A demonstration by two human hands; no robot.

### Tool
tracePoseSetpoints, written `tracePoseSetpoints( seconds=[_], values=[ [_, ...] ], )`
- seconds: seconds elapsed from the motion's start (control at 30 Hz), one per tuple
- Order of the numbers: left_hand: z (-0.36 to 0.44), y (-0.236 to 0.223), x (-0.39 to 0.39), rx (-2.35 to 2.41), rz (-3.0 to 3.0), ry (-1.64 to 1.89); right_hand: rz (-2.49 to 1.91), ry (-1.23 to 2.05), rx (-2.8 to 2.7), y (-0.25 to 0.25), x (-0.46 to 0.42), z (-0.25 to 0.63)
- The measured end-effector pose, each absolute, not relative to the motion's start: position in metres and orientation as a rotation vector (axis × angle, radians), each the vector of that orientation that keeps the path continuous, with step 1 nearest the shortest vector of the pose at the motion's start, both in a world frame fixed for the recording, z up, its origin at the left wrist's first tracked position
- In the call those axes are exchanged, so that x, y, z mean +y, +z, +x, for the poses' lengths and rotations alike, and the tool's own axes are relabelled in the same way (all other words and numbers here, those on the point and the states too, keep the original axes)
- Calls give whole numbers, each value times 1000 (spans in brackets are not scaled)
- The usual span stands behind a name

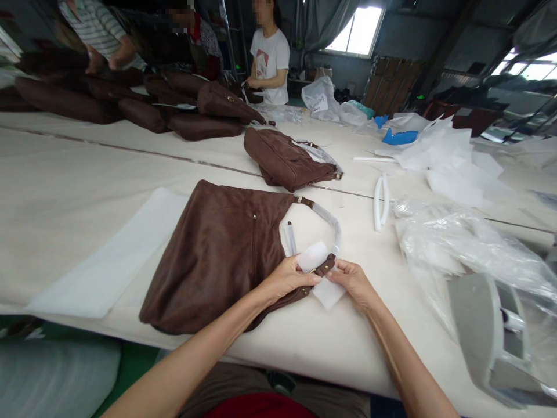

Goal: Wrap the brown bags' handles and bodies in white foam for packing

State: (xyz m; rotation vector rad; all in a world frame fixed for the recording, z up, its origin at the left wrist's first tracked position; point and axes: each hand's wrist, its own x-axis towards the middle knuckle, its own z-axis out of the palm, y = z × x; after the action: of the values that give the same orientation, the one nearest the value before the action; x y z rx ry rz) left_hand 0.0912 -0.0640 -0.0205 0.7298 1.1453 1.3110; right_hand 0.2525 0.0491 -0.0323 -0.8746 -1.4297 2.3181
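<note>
In the head view, a brown leather bag (217, 255) lies flat on the pale table (304, 342) near its close edge, its wide end to the left and its strap (333, 223) curving out on the right. The strap is wrapped in a whitish covering along its middle, with bare brown ends and metal fittings. The left hand (289, 280) pinches the near end of the strap, thumb on top, beside a small white sheet (329, 292) that lies under the strap end. The right hand (353, 283) pinches the same end from the right, its fingertips close to the left thumb. A short zipper (253, 244) runs across the bag's upper face. To the left, a long white sheet (108, 255) lies beside the bag, reaching the near edge of the table. Beyond the bag lies a second brown bag (289, 158), and farther left a pile of brown bags (130, 104). Right of the strap are a bent white strip (381, 203), crumpled clear plastic (470, 249) and a grey dispenser (487, 337) at the near right. Farther back on the right are loose white sheets (452, 157) and a blue piece (400, 137). Across the table, a person in a white T-shirt (270, 64) stands near the pile, with two others farther left.
</note>
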Motion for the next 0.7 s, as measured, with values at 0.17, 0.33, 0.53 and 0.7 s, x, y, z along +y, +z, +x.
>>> tracePoseSetpoints(
  seconds=[0.17, 0.33, 0.53, 0.7],
  values=[
    [92, -23, -64, 1177, 740, 1337, -907, 2232, -1427, -30, 48, 255],
    [93, -20, -64, 1200, 690, 1351, -717, 2044, -1636, -32, 41, 293],
    [93, -13, -63, 1217, 737, 1312, -527, 1396, -2157, -35, 40, 309],
    [96, -19, -64, 1250, 853, 1291, -395, 880, -2338, -18, 59, 285]
  ],
)
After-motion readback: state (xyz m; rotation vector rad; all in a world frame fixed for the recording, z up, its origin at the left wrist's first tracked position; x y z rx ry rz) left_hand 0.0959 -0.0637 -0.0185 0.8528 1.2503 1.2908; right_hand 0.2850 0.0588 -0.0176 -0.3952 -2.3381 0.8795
